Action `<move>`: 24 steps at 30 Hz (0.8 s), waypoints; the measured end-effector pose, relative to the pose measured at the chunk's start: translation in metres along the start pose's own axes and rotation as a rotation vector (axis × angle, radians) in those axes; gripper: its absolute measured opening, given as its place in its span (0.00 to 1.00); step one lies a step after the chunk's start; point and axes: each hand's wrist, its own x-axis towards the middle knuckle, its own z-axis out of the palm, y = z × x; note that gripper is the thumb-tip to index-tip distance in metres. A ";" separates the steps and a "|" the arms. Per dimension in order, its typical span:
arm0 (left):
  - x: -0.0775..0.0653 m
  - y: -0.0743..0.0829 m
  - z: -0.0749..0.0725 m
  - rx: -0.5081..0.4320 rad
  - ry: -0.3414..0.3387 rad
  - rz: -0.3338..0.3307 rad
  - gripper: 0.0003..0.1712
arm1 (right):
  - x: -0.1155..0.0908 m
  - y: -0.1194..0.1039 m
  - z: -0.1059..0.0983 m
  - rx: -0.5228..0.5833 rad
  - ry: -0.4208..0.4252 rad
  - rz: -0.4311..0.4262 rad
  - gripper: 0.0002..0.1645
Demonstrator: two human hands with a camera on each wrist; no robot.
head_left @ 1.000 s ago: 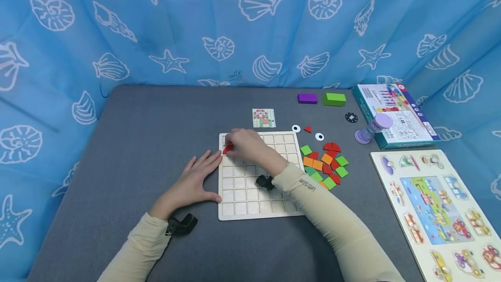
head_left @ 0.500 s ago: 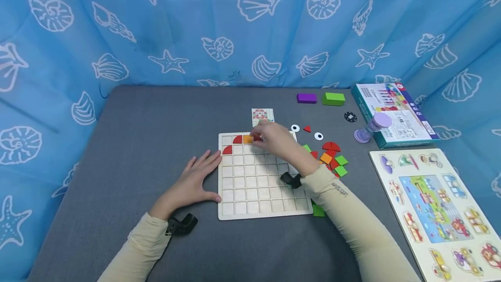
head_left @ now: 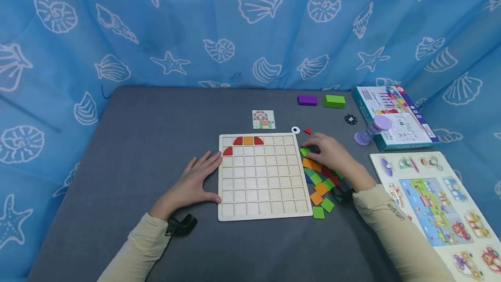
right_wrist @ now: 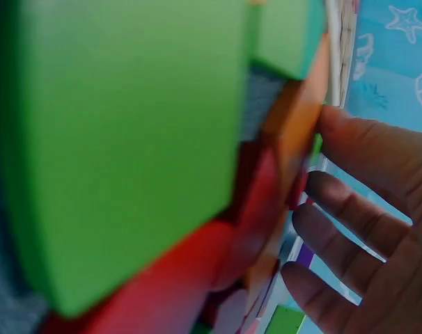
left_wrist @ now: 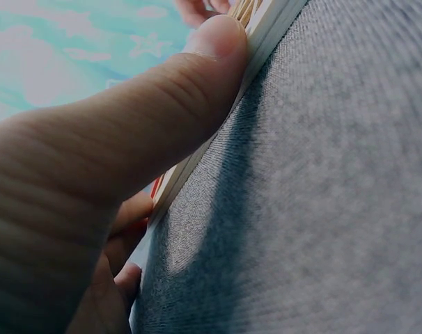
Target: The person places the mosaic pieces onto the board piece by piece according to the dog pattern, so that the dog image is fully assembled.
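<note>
A wooden grid board [head_left: 260, 183] lies on the grey table. In its back row an orange square [head_left: 248, 141] sits between two red quarter-circle pieces [head_left: 258, 141]; a third red quarter circle [head_left: 228, 151] is at the left end of the second row. My left hand [head_left: 192, 182] rests spread against the board's left edge, its thumb [left_wrist: 211, 49] at the side. To the right of the board, my right hand [head_left: 334, 155] reaches over a heap of wooden tiles, fingers apart. Its thumb tip is right at an orange tile [right_wrist: 301, 118], and a green tile [right_wrist: 134, 139] looms close to the wrist camera.
A small pattern card [head_left: 263, 119] lies behind the board. Purple [head_left: 307, 100] and green blocks [head_left: 334, 101] stand at the back. On the right are a box [head_left: 397, 116], a sand timer [head_left: 372, 130] and a picture puzzle [head_left: 434, 210].
My right hand has moved from the board's left column to the back row, then right to the tile heap. The red and orange pieces now lie uncovered. My left hand stays put.
</note>
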 end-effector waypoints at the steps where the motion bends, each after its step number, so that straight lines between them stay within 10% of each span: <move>1: 0.000 0.000 0.000 -0.001 0.001 0.000 0.63 | 0.000 0.001 0.001 -0.007 -0.006 0.000 0.15; 14: -0.001 0.000 -0.002 0.003 0.000 0.005 0.63 | 0.009 -0.011 -0.002 -0.038 0.018 0.038 0.16; 24: 0.000 0.003 -0.003 0.007 -0.003 -0.017 0.63 | 0.043 -0.088 0.013 0.007 0.048 -0.148 0.14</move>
